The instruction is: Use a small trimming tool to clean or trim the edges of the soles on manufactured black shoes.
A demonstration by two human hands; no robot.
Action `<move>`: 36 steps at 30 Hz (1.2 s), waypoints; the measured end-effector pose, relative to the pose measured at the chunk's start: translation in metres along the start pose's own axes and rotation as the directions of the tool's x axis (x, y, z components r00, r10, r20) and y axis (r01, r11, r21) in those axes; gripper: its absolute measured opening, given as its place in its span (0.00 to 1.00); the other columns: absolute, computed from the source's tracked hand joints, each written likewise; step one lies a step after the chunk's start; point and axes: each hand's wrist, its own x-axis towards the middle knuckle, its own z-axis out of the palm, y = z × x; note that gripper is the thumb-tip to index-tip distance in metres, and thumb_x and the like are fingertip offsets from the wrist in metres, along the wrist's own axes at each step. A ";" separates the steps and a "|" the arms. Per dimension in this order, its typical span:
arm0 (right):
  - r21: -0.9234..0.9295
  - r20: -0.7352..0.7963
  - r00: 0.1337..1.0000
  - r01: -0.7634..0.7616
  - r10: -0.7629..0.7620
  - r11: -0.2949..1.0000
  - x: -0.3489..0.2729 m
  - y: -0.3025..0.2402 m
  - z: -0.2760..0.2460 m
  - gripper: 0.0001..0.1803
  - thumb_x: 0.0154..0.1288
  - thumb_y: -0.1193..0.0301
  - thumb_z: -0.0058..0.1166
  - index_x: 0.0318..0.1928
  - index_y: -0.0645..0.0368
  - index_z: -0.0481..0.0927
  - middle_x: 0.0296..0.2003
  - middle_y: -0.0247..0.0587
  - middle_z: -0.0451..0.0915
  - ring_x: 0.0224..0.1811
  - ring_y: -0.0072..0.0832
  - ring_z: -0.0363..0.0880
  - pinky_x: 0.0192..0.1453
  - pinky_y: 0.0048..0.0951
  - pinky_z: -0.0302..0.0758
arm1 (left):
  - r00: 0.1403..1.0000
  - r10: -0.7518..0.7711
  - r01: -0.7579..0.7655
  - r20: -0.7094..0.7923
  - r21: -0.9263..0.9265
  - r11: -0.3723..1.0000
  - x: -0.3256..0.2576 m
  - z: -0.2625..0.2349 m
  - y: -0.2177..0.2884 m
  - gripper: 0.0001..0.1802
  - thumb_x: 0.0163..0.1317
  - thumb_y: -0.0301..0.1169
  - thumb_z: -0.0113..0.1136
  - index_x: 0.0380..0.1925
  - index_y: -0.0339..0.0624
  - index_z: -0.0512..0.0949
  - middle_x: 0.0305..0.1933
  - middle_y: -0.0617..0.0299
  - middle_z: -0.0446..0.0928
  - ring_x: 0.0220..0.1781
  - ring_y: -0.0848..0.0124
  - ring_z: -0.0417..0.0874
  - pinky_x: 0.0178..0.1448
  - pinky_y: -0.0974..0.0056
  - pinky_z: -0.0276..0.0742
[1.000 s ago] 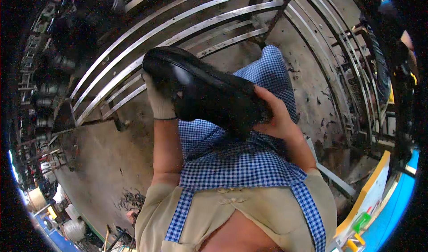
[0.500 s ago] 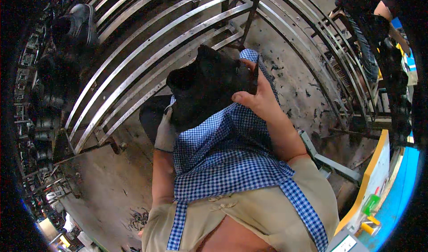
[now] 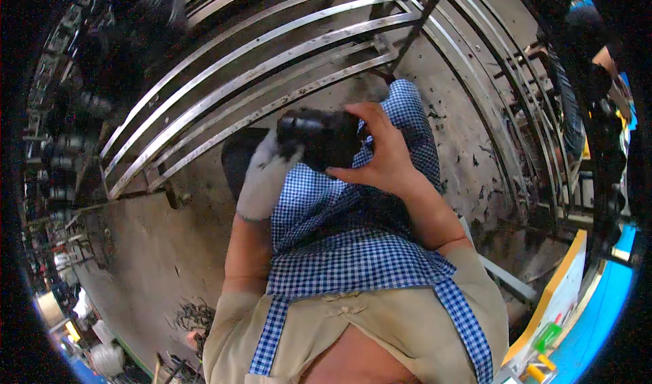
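Between my hands, above my lap, is a black shoe [image 3: 316, 138]. It is dark, with a shiny patch along its upper side, and its details are hard to make out. My left hand [image 3: 267, 171], in a pale glove, is closed round the shoe's left end, its fingertips partly lost against the black. The bare right hand [image 3: 384, 154] grips the other end, thumb on the near side and fingers on the far side. Below them a blue-and-white checked apron [image 3: 353, 262] covers my lap.
A metal rack of long rails [image 3: 272, 61] stands in front, and another rack [image 3: 485, 105] runs along the right. Dark shoes line the far left. At lower right is a yellow-edged board [image 3: 553, 296] beside a blue surface [image 3: 608, 302]. Black scraps [image 3: 193, 316] lie on the floor.
The shoe has been turned and now looks shorter, with a shiny side showing. My left glove has come further into sight beside it. The right hand keeps its hold; the whole view has shifted slightly.
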 end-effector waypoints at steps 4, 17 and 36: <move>0.121 -0.005 0.995 -0.101 0.102 0.987 -0.001 0.007 -0.007 0.42 0.39 0.70 0.73 0.59 0.56 0.70 0.50 0.43 0.72 0.48 0.34 0.75 0.43 0.28 0.75 | 0.980 -0.197 0.176 0.007 -0.484 0.857 0.012 0.017 0.032 0.16 0.62 0.20 0.51 0.51 0.34 0.73 0.48 0.61 0.77 0.51 0.73 0.75 0.58 0.69 0.71; -0.026 -0.194 0.974 0.111 -0.114 0.993 0.002 0.006 -0.001 0.08 0.54 0.81 0.60 0.36 0.62 0.79 0.42 0.43 0.75 0.39 0.30 0.77 0.42 0.26 0.75 | 0.997 -0.042 0.034 -0.066 -0.109 0.993 -0.003 0.032 0.014 0.16 0.63 0.27 0.57 0.49 0.30 0.72 0.45 0.55 0.78 0.46 0.70 0.78 0.52 0.68 0.73; 0.299 0.225 0.950 -0.278 0.216 0.913 -0.024 0.008 0.003 0.25 0.52 0.72 0.65 0.51 0.57 0.72 0.45 0.39 0.79 0.38 0.30 0.79 0.38 0.29 0.76 | 0.930 0.150 -0.171 -0.336 -0.032 0.985 0.016 0.021 0.017 0.12 0.60 0.24 0.57 0.43 0.33 0.75 0.43 0.56 0.79 0.43 0.67 0.81 0.46 0.66 0.75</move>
